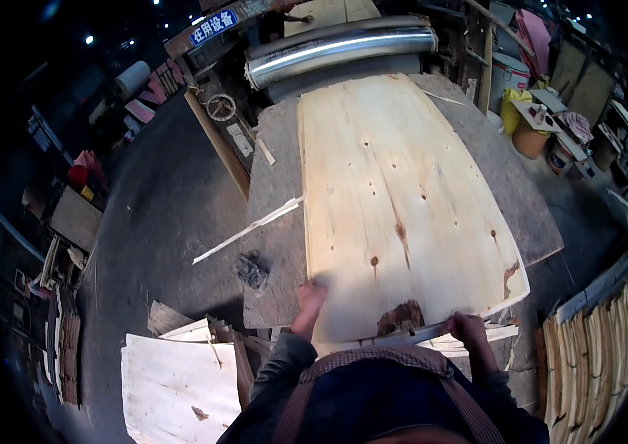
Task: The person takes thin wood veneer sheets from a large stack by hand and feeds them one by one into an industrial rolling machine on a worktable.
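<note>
Right hand [469, 330] pinches wood sheet [358, 222] by near edge; left hand [312, 297] blurry, can't tell grip. Uneven pull could split dark patch [401, 317].

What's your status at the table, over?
Left hand at wood sheet, left edge. Right hand closed on near edge. Dark lump, loose strip left of sheet.

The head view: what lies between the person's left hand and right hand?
Between the left hand and right hand, the head view shows the near end of the wide pale wooden sheet, bearing an irregular dark brown patch.
</note>
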Demonstrator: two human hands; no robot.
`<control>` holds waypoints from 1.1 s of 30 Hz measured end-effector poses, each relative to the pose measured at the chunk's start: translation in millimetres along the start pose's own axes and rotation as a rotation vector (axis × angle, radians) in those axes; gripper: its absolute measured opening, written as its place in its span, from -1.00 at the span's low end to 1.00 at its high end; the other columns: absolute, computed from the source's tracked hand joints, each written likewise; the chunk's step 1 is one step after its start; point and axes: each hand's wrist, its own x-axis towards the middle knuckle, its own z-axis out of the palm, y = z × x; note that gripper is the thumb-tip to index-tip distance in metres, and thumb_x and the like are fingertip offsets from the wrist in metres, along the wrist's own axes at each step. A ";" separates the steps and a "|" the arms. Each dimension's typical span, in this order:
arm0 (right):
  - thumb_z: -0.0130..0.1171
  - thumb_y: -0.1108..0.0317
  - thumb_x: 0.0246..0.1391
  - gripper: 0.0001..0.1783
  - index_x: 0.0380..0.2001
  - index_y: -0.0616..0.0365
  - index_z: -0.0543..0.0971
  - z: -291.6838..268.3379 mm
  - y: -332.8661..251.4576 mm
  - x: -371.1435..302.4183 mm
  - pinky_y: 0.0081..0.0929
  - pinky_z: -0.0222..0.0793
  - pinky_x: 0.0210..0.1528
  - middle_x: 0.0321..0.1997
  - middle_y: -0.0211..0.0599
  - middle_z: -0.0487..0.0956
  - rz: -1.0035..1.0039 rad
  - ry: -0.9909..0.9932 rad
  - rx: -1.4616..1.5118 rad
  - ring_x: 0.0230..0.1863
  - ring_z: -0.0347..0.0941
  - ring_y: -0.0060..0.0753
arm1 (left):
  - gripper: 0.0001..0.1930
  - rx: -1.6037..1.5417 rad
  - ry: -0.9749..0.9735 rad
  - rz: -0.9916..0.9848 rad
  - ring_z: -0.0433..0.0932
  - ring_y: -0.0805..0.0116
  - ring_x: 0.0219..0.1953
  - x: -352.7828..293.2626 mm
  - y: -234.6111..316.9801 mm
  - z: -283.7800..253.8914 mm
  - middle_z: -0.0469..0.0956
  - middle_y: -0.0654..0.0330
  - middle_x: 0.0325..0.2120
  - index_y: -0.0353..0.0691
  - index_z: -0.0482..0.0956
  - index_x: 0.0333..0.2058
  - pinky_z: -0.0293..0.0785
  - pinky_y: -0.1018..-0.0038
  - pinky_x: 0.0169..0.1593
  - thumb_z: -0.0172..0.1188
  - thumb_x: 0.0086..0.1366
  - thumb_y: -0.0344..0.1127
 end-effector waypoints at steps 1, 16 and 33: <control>-0.01 0.27 0.06 -0.75 -0.49 0.28 0.46 2.4 -2.9 -0.9 -0.62 0.32 -0.66 -0.60 -0.21 0.50 -0.037 0.017 0.064 -0.65 0.42 -0.44 | -0.76 -0.106 -0.003 0.010 0.52 0.20 -0.46 6.9 -13.3 5.5 0.52 0.05 -0.58 -0.31 0.54 -0.45 0.40 0.37 -0.38 0.10 -0.14 -0.32; 0.01 0.16 0.06 -0.64 -0.53 0.31 0.46 -10.9 -2.6 1.1 -0.60 0.35 -0.67 -0.61 -0.21 0.50 0.113 -0.202 -0.182 -0.66 0.44 -0.42 | -0.81 -1.052 -0.404 -0.153 0.54 0.21 -0.47 -28.9 83.3 -53.3 0.52 0.00 -0.46 -0.46 0.45 -0.34 0.52 0.37 -0.36 0.07 0.05 -0.48; -0.05 0.33 0.11 -0.78 -0.36 0.33 0.36 153.1 -143.3 191.9 -0.50 0.48 -0.30 -0.35 -0.07 0.48 -0.037 -0.240 0.252 -0.39 0.46 -0.29 | -0.51 0.115 0.220 0.321 0.51 0.07 -0.32 -12.7 -19.1 25.1 0.50 -0.09 -0.38 -0.42 0.37 -0.15 0.42 0.33 -0.23 0.21 -0.06 -0.26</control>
